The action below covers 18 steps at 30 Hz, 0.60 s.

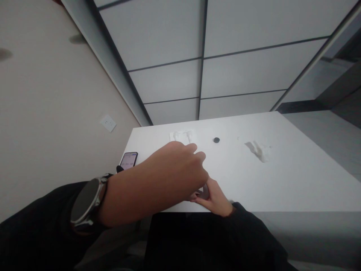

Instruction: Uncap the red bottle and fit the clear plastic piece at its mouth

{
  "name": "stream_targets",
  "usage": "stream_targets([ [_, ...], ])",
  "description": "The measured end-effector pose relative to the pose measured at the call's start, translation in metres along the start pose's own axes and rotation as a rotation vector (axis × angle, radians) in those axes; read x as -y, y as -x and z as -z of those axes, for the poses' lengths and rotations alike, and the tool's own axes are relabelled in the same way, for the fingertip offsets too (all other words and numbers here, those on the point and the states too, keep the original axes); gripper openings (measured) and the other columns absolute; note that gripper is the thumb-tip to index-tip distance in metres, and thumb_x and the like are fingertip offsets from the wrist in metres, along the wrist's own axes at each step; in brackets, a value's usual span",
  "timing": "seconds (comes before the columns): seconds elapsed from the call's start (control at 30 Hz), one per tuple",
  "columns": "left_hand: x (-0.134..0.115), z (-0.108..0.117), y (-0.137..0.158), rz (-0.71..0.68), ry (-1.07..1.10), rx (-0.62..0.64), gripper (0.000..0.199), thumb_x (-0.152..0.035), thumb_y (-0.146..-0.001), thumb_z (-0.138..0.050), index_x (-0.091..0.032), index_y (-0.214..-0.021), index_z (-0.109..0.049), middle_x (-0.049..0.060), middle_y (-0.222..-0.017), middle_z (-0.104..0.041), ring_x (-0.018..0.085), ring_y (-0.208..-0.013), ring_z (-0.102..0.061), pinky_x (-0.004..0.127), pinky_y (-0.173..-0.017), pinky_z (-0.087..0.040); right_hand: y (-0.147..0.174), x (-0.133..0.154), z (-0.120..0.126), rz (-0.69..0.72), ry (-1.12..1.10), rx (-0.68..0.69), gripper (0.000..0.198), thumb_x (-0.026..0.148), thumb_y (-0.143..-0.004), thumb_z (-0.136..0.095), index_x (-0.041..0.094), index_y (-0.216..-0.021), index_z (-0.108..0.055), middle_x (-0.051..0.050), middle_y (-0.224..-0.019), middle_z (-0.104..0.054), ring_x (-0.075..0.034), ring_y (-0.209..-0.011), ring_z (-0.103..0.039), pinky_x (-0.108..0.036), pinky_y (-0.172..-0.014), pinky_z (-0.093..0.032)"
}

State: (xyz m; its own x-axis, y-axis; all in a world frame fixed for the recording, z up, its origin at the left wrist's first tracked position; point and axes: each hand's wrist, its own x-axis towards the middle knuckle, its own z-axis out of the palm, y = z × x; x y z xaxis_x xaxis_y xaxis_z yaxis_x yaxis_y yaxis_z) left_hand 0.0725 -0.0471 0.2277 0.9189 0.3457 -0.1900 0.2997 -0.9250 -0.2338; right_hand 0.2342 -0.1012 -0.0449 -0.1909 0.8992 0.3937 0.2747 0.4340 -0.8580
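My left hand point(186, 162), with a round watch point(87, 201) on its wrist, reaches across the front of the table. Its fingers are curled in and closed, and whatever they hold is hidden behind the back of the hand. Just below and to the right, my right hand point(216, 199) grips a small greyish object with a rounded edge point(205, 192). Most of that object is covered by my left hand, so its kind cannot be made out. Both hands meet close together near the table's front edge.
On the white table point(296, 180) lie a small white piece with two rounded ends point(182, 136), a dark round disc point(216, 140) and a crumpled whitish scrap point(257, 150). A lit phone point(129, 160) stands at the left edge. Behind are white panelled doors point(239, 67).
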Motion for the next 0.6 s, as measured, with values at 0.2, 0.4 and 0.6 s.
stream_targets([
  [0.2, -0.003, 0.012, -0.009, -0.017, -0.03, 0.099, 0.011, -0.023, -0.091, -0.081, -0.021, -0.082, -0.075, 0.004, -0.084, -0.069, 0.021, -0.075, -0.064, 0.034, -0.055, -0.029, 0.0, 0.003, 0.0, -0.025, 0.0, 0.005, 0.085, 0.052, -0.081, -0.091, 0.027, -0.153, -0.053, -0.015, -0.137, -0.072, -0.043, -0.127, -0.069, -0.063, -0.102, -0.062],
  [0.4, -0.006, 0.017, -0.017, -0.037, -0.077, 0.173, 0.014, -0.018, -0.091, -0.08, -0.02, -0.078, -0.074, 0.004, -0.08, -0.071, 0.019, -0.069, -0.061, 0.033, -0.054, -0.031, -0.002, 0.005, 0.001, 0.04, 0.001, -0.008, 0.091, 0.049, -0.084, -0.089, 0.03, -0.161, -0.044, -0.016, -0.149, -0.066, -0.043, -0.133, -0.067, -0.064, -0.11, -0.057],
  [0.6, -0.008, 0.015, -0.017, -0.041, -0.074, 0.107, 0.022, -0.019, -0.091, -0.079, -0.02, -0.071, -0.07, 0.003, -0.075, -0.069, 0.019, -0.066, -0.059, 0.034, -0.054, -0.03, -0.004, 0.009, 0.002, 0.045, -0.028, 0.001, 0.088, 0.054, -0.087, -0.086, 0.029, -0.16, -0.045, -0.016, -0.143, -0.07, -0.039, -0.123, -0.072, -0.059, -0.103, -0.061],
])
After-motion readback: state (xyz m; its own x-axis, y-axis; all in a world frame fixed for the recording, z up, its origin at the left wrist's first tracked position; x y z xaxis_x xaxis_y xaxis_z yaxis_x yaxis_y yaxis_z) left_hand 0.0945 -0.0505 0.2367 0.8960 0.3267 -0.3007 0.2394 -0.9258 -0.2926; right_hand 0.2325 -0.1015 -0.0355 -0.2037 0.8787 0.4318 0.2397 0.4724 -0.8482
